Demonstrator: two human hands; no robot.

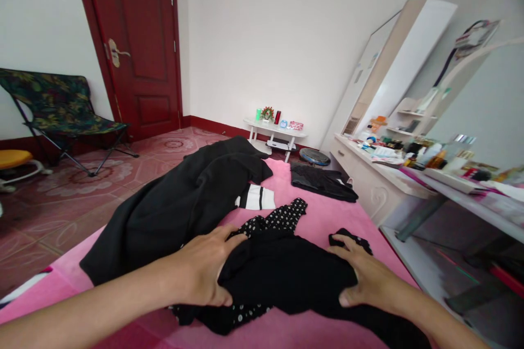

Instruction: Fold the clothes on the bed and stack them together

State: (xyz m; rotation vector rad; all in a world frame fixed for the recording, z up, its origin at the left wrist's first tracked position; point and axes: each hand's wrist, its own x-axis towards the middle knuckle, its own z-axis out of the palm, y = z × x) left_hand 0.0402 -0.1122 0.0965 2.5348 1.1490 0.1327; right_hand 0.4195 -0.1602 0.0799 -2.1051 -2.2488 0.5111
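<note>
My left hand and right hand flank the black garment, thumbs spread wide from fingers. Garment's matte, rumpled, on pink bedding. White-dotted fabric shows at its near and far edges. Left of it: smooth draped black cloth. Beyond it: striped white cloth, then flat dark clothing.

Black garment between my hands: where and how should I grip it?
Best at the left and right sides of the black garment, left hand from the left, right hand from the right, thumbs nearer you. It lies wider than deep, with dotted fabric showing past its far and near edges, so side grips should likely gather it.
</note>
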